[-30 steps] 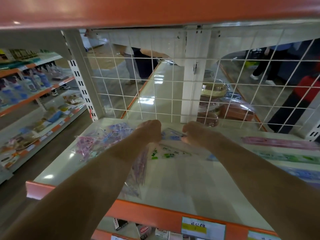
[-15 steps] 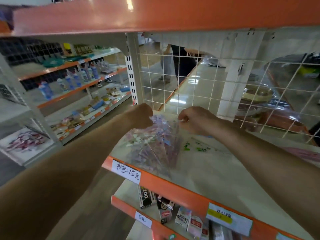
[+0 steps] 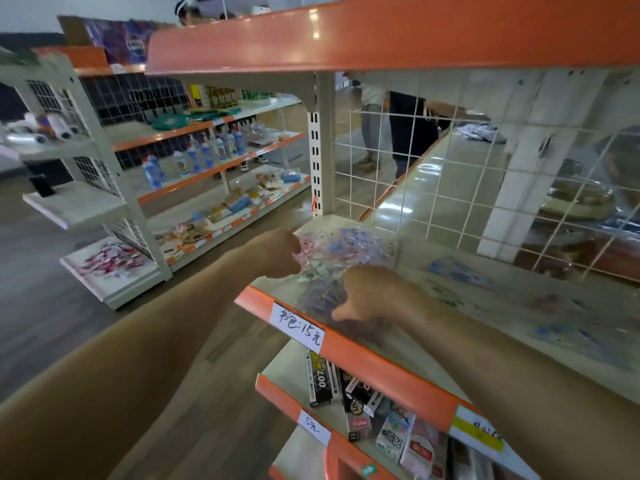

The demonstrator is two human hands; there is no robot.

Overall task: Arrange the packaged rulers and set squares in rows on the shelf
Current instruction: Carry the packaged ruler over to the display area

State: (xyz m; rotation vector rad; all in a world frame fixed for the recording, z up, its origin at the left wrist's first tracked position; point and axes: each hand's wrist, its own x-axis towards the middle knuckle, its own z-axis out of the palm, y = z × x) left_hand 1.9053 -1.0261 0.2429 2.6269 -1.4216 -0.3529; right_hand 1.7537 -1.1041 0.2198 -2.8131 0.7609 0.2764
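- Head view: the left hand (image 3: pixel 277 252) is pinching the far left side of a bundle of clear packets (image 3: pixel 349 245) holding rulers and set squares.
- The right hand (image 3: pixel 375 296) is gripping the bundle's near end, its fingers curled over the wrap.
- The bundle is lying at the left front corner of the shelf (image 3: pixel 388 372), just behind the orange front edge and its handwritten price label (image 3: pixel 300 328).
- More flat packets (image 3: pixel 457 270) are lying further right along the shelf, apart from the bundle.

bottles (image 3: pixel 194 157) on a far rack (image 3: pixel 129 200), small boxes (image 3: pixel 320 379) below, handwritten price tag (image 3: pixel 299 329)
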